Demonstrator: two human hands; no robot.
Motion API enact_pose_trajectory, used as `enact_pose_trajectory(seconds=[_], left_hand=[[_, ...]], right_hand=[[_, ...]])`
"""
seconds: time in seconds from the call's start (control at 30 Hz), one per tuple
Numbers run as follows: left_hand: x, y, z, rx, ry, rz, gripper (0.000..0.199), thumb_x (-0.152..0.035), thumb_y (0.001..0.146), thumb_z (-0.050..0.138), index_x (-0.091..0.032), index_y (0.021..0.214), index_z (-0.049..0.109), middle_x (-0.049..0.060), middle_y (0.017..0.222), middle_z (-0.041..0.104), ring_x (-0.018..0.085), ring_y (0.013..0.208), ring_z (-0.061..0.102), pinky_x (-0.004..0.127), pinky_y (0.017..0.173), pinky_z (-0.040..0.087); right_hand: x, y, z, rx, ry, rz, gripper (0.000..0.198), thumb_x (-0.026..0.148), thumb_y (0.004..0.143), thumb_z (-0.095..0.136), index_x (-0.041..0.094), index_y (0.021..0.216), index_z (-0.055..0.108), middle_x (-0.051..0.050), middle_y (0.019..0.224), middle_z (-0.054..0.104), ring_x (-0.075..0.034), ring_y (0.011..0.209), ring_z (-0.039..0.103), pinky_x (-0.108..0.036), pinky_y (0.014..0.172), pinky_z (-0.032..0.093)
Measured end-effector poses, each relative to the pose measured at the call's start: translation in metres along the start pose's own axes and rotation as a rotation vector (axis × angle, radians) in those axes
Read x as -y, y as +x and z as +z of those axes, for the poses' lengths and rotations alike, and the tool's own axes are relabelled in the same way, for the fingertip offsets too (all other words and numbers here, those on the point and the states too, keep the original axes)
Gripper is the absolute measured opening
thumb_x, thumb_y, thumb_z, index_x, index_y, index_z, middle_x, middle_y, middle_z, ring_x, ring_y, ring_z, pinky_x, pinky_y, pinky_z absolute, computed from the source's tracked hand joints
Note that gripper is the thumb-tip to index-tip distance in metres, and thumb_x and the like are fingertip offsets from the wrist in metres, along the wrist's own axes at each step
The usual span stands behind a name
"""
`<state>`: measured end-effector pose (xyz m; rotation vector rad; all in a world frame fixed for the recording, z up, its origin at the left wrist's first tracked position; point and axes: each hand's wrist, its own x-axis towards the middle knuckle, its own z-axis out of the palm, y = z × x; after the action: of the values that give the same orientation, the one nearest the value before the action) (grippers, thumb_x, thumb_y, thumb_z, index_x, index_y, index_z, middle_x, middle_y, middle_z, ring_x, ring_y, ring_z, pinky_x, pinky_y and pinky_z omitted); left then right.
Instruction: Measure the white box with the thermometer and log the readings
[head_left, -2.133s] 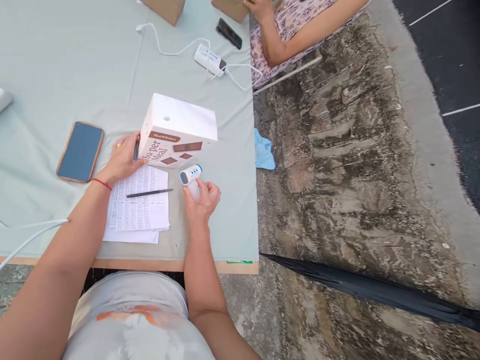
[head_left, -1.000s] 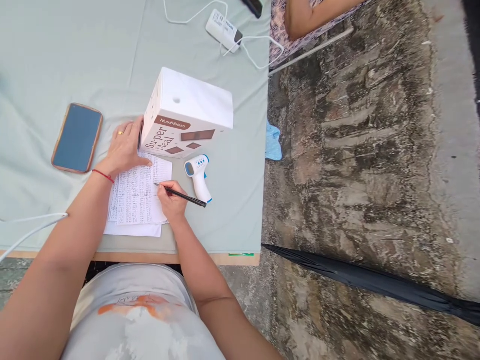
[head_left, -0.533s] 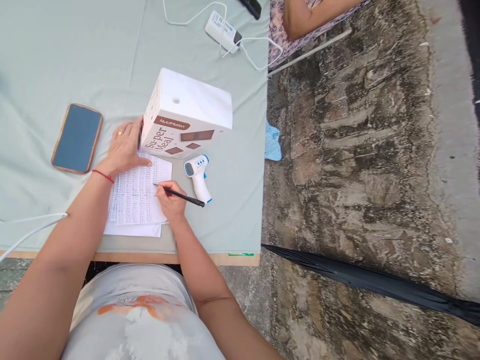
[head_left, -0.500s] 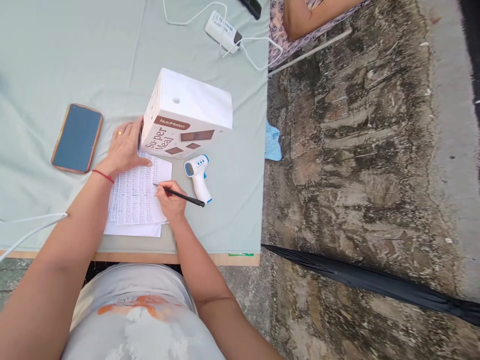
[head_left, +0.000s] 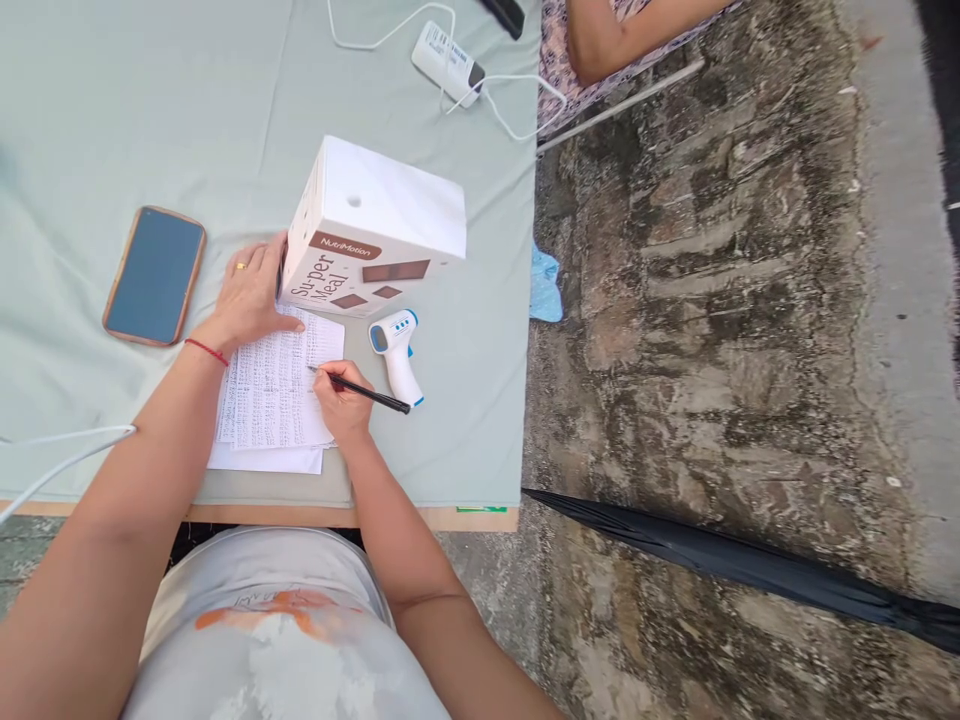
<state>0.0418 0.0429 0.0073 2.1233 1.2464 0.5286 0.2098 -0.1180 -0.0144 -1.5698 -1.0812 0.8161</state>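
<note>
My right hand [head_left: 343, 402] is closed around a black pen [head_left: 379, 397], its tip on a sheet of paper [head_left: 264, 390] filled with rows of small handwriting. More sheets lie under that one. My left hand [head_left: 253, 295] lies with thumb and fingers apart, the thumb across the top of the paper and the fingertips beside a white box [head_left: 390, 200] marked "NutriMotion Super Meal". Some of those fingertips are hidden by the box. Just right of the pen, a white and blue infrared thermometer [head_left: 397, 358] lies on the cloth.
A smartphone [head_left: 155, 277] with a brown edge lies left of my left hand. Farther back, a white device [head_left: 448, 62] and its cable rest on the pale green tablecloth [head_left: 210, 100]. Another person's arm [head_left: 637, 38] shows beyond the table's right edge. A folded black umbrella-like shape [head_left: 720, 545] crosses the ground.
</note>
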Motion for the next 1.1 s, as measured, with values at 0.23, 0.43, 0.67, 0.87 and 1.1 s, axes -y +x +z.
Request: enact_pose_trajectory(seconds=[0.23,0.43,0.67,0.87,1.1], left_hand=[[-0.0003,0.0004,-0.0008,0.001,0.007,-0.007,0.136,-0.04,0.068,0.103,-0.027,0.175,0.021,0.02,0.175,0.044,0.053,0.168,0.028,0.077,0.137,0.017],[0.0017,0.0012,0.001,-0.014,0.007,-0.009,0.135,-0.041,0.067,0.103,-0.028,0.175,0.023,0.019,0.175,0.046,0.053,0.168,0.029,0.077,0.138,0.018],[-0.0004,0.0007,-0.0002,-0.009,0.019,-0.017,0.134,-0.039,0.068,0.103,-0.029,0.174,0.023,0.018,0.174,0.046,0.052,0.167,0.031,0.077,0.137,0.019],[-0.0019,0.0001,-0.0021,-0.003,0.038,-0.008,0.134,-0.039,0.068,0.103,-0.027,0.174,0.022,0.02,0.173,0.047,0.052,0.166,0.032,0.076,0.137,0.021],[-0.0015,0.0013,0.0005,-0.011,0.059,-0.013,0.136,-0.036,0.067,0.103,-0.025,0.174,0.021,0.021,0.172,0.047,0.051,0.166,0.033,0.075,0.137,0.022]], right_hand=[[0.0014,0.0007,-0.0005,-0.001,0.031,-0.001,0.02,0.044,0.082,0.067,0.025,0.075,0.065,0.003,0.067,0.063,-0.014,0.061,0.054,-0.031,0.064,0.053],[-0.0022,-0.0002,-0.0001,-0.023,0.022,-0.012,0.019,0.042,0.084,0.066,0.025,0.077,0.064,0.002,0.07,0.064,-0.015,0.064,0.055,-0.031,0.064,0.053],[-0.0037,0.0,0.0006,-0.051,0.02,-0.067,0.02,0.042,0.087,0.063,0.024,0.077,0.063,0.003,0.068,0.062,-0.014,0.061,0.054,-0.029,0.061,0.051],[-0.0039,0.0007,0.0012,-0.057,0.0,-0.088,0.019,0.041,0.087,0.062,0.024,0.077,0.063,0.003,0.067,0.062,-0.013,0.06,0.055,-0.028,0.06,0.051],[-0.0069,0.0003,0.0003,-0.026,-0.07,-0.067,0.019,0.041,0.089,0.062,0.025,0.08,0.062,0.003,0.07,0.061,-0.014,0.063,0.055,-0.029,0.064,0.053]])
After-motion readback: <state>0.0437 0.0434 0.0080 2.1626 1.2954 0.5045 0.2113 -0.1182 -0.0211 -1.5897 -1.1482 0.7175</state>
